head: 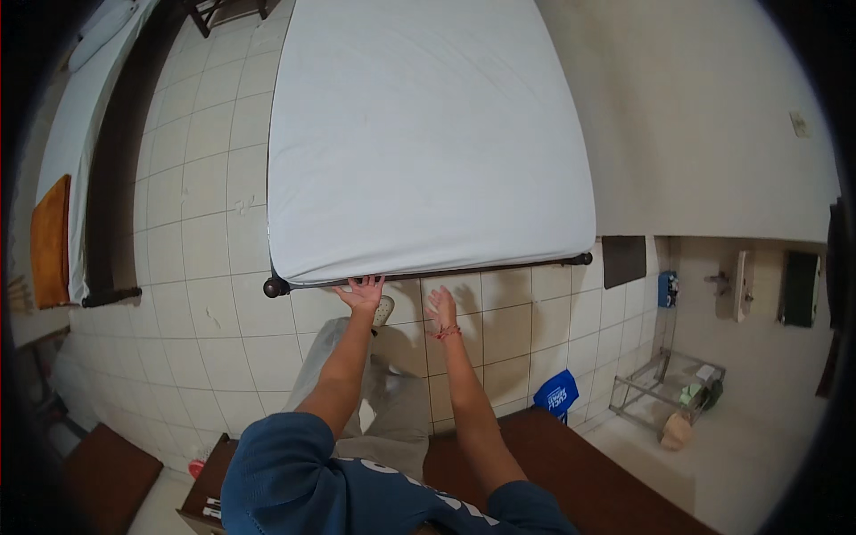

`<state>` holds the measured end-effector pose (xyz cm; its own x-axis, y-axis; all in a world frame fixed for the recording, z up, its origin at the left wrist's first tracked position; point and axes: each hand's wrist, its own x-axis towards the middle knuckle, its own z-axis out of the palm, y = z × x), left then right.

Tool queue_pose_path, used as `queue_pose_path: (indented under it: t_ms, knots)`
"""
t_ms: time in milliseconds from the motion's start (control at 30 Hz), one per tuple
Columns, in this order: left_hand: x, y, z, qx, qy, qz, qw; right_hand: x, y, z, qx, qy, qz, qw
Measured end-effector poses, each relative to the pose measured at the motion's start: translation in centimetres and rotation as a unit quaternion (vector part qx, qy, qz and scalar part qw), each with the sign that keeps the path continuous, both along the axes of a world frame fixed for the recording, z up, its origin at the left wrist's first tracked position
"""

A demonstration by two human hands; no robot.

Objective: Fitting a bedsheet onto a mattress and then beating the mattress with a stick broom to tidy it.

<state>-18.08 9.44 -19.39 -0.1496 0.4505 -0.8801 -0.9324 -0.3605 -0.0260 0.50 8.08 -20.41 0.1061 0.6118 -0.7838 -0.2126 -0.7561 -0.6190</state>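
Observation:
Before me lies a mattress in a pale fitted sheet (428,140), on a bed with a dark frame (435,273). My left hand (363,293) is spread, palm up, at the mattress's near edge, left of its middle; its fingertips meet the edge by the frame, and whether they reach beneath it cannot be told. Over the tiled floor, just short of the frame, my right hand (443,307) is empty with its fingers loosely bent apart. A red bracelet (447,332) circles the right wrist. The sheet is creased along the near edge.
Round knobs (274,287) end the bed frame. A second bed (73,154) with an orange cloth item (51,244) stands left. Dark mat (624,262), blue bag (556,394) and metal rack (659,384) are at right. A brown wooden surface (535,461) is close behind me.

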Motion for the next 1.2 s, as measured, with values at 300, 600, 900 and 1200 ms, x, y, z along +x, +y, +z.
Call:
queue_pose_path:
  t_ms: [300, 600, 900, 1200]
  knots:
    - [-1.1, 0.7, -5.5, 0.08, 0.044, 0.07, 0.993, 4.4, 9.6, -2.4, -0.041, 0.208, -0.335, 0.918]
    - [-0.7, -1.5, -6.7, 0.007, 0.112, -0.075, 0.991, 8.3, 13.6, -10.7, 0.021, 0.34, -0.21, 0.916]
    - [-6.8, -4.6, -6.5, -0.004, 0.284, 0.069, 0.956, 10.6, 13.3, -7.6, -0.087, 0.339, -0.271, 0.897]
    - [-8.0, -1.5, -7.7, 0.058, 0.25, 0.12, 0.959, 18.2, 14.0, -7.5, 0.03, 0.251, -0.403, 0.879]
